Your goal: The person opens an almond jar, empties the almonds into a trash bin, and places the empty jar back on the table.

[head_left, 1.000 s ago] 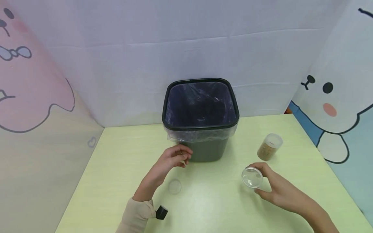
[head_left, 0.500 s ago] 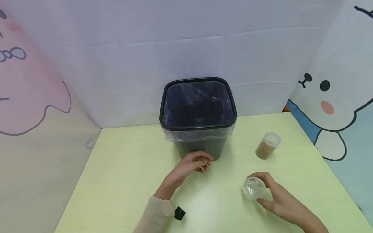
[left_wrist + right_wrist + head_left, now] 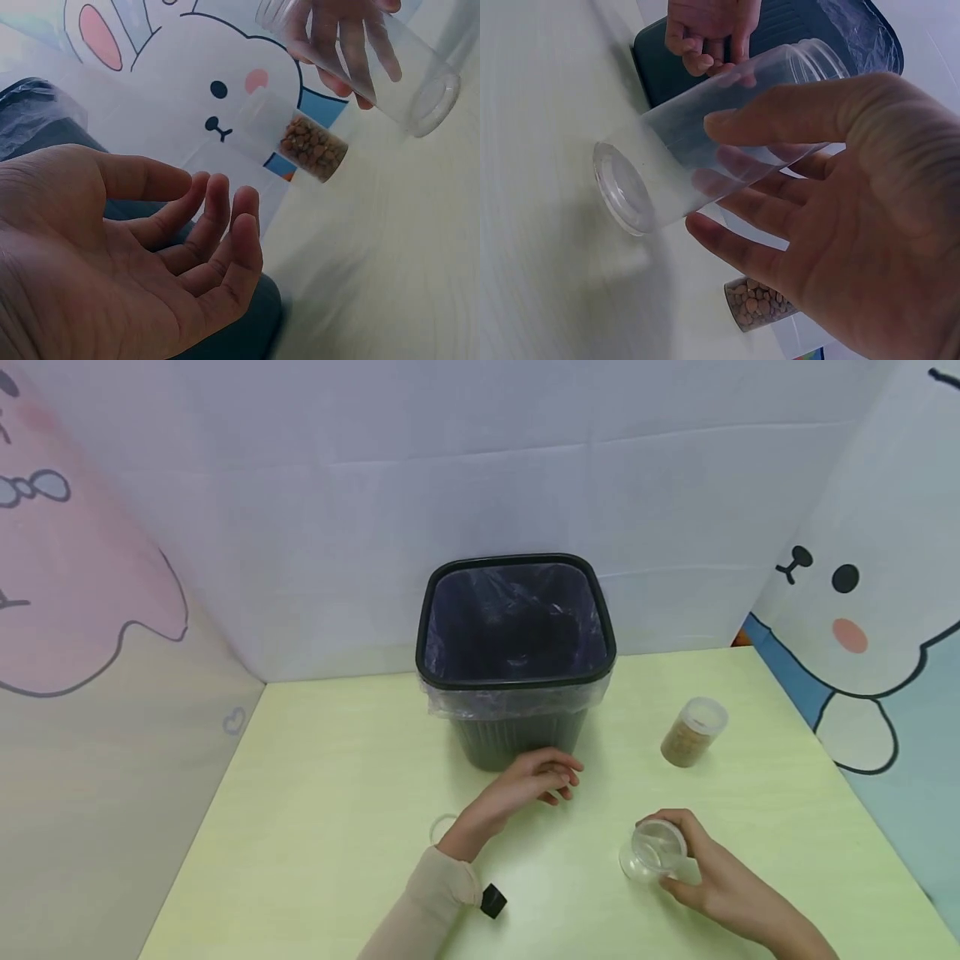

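My right hand (image 3: 716, 877) grips a clear plastic jar (image 3: 682, 142) with a threaded neck, its fingers and thumb curled round the side. The jar looks empty. Whether its base touches the table is hard to tell. My left hand (image 3: 534, 783), loosely curled and holding nothing, is just in front of the dark bin (image 3: 480, 739). In the left wrist view its palm (image 3: 97, 270) faces the camera. Beyond the right hand stands another jar (image 3: 693, 732), partly filled with brown pellets. A thin clear disc (image 3: 437, 828) on the table is partly hidden by the left forearm.
A plastic bag lines the bin, folded over below its black rim (image 3: 517, 684). White cloth (image 3: 337, 527) hangs behind the pale yellow-green table (image 3: 322, 793). Printed cartoon cloths hang at both sides. A small black device (image 3: 492, 901) is on the left wrist.
My left hand has moved right along the front of the bin. The right hand has come slightly nearer with the clear jar, whose side now shows more. The pellet jar stays put.
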`<act>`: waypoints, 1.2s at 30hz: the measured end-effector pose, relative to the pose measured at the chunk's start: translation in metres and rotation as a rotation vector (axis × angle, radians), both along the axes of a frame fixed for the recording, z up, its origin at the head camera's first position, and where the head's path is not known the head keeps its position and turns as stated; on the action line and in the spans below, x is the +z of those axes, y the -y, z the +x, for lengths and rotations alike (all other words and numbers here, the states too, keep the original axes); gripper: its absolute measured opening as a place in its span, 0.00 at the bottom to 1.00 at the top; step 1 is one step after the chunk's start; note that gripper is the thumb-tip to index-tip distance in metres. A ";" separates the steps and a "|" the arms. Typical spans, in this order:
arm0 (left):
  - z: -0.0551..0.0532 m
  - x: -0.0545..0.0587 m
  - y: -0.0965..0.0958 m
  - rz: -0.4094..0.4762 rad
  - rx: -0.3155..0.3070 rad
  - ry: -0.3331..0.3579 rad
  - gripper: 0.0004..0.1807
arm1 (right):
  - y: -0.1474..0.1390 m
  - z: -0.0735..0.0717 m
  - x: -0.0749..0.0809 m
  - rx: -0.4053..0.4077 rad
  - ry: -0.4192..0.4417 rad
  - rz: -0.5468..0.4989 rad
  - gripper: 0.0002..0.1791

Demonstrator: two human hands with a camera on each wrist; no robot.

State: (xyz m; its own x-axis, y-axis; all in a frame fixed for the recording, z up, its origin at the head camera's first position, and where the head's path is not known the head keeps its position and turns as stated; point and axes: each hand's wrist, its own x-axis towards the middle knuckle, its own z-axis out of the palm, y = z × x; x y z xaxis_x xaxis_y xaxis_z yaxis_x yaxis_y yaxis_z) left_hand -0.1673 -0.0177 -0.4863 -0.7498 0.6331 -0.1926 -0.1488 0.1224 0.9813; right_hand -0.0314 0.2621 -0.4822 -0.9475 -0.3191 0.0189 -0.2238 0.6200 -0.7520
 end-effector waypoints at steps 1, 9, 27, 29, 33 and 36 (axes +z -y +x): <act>0.000 -0.001 -0.002 0.001 0.001 0.001 0.15 | 0.000 0.001 -0.001 0.006 -0.026 -0.006 0.38; -0.002 -0.006 -0.016 -0.032 -0.001 0.017 0.15 | -0.005 0.005 -0.008 0.042 -0.114 -0.029 0.38; -0.003 -0.015 -0.051 -0.043 0.036 -0.116 0.19 | -0.039 -0.013 -0.014 -0.063 -0.067 -0.092 0.21; -0.003 -0.016 -0.054 -0.047 0.051 -0.153 0.20 | -0.041 -0.017 -0.014 -0.088 -0.090 -0.121 0.20; -0.003 -0.018 -0.061 -0.033 0.072 -0.229 0.21 | -0.044 -0.025 -0.015 -0.153 -0.157 -0.219 0.20; -0.003 -0.018 -0.067 -0.011 0.080 -0.270 0.22 | -0.046 -0.031 -0.015 -0.234 -0.202 -0.272 0.20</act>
State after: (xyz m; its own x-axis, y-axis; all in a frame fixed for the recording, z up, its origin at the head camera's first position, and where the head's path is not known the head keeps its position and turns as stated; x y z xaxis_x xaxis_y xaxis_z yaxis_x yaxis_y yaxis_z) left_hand -0.1704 0.0493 -0.5038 -0.8221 0.5691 0.0140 0.1082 0.1320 0.9853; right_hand -0.0622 0.3079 -0.4976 -0.9625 -0.0532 0.2658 -0.2602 0.4563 -0.8509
